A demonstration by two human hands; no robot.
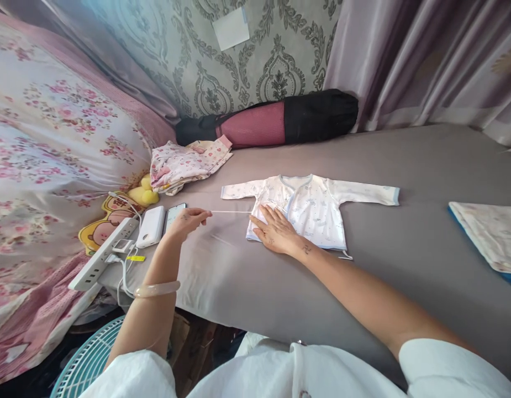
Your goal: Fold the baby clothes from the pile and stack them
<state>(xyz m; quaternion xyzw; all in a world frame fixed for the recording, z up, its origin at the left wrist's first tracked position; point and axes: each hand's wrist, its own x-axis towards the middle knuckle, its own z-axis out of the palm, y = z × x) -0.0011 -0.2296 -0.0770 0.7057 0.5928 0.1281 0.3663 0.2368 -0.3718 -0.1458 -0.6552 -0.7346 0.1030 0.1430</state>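
Note:
A small white baby shirt point(317, 215) with a faint print and light blue trim lies spread flat on the grey sheet, sleeves stretched to both sides. My right hand point(274, 229) rests flat on the shirt's left front, fingers spread. From the shirt's left side a thin white tie string point(230, 211) runs taut to the left. My left hand point(189, 222) pinches the far end of that string between thumb and fingers. Another short white tie point(345, 255) sticks out below the shirt's lower right corner.
Left of my left hand lie a phone point(175, 214), a white power bank point(151, 226) and a power strip point(104, 254) with cables. Folded printed clothes point(184, 163) sit behind. A long black and maroon bag point(267, 121) lies along the wall. Folded cloth point(491, 237) is at right.

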